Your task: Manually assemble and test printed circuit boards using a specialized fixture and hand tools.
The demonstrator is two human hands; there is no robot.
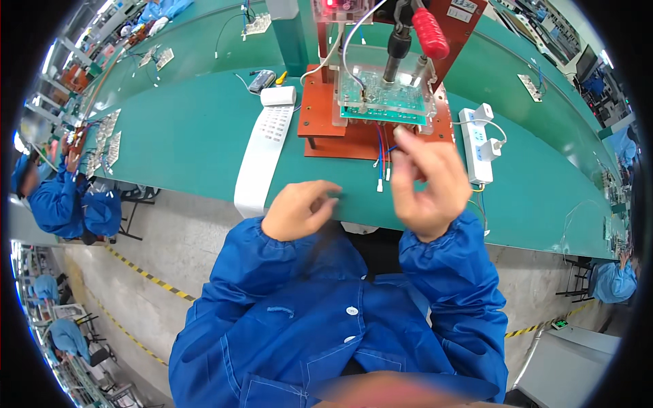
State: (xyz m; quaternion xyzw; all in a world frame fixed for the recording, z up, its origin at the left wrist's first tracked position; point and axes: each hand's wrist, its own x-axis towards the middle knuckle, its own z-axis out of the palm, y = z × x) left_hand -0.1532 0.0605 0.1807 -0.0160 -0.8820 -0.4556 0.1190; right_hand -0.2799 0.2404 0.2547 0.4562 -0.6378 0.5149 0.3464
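A green circuit board (384, 117) lies in a test fixture (325, 109) with a reddish-brown base, under a clear plate. Thin blue and red wires (379, 160) with white connector ends hang from the board's front edge. My right hand (435, 180) is raised just in front of that edge, beside the wires. Its thumb and fingers are bent together; whatever lies between the tips is too small to make out. Lower and to the left, my left hand (296, 211) hovers over the table's front edge, slightly blurred, fingers loosely curved and thumb apart, holding nothing.
A toggle clamp with a red handle (430, 34) rises above the fixture. Left of it lies a roll of white labels (277, 96), its strip trailing to the table's edge. A white power strip (476, 146) with plugs stands right. Co-workers (54, 197) sit farther off.
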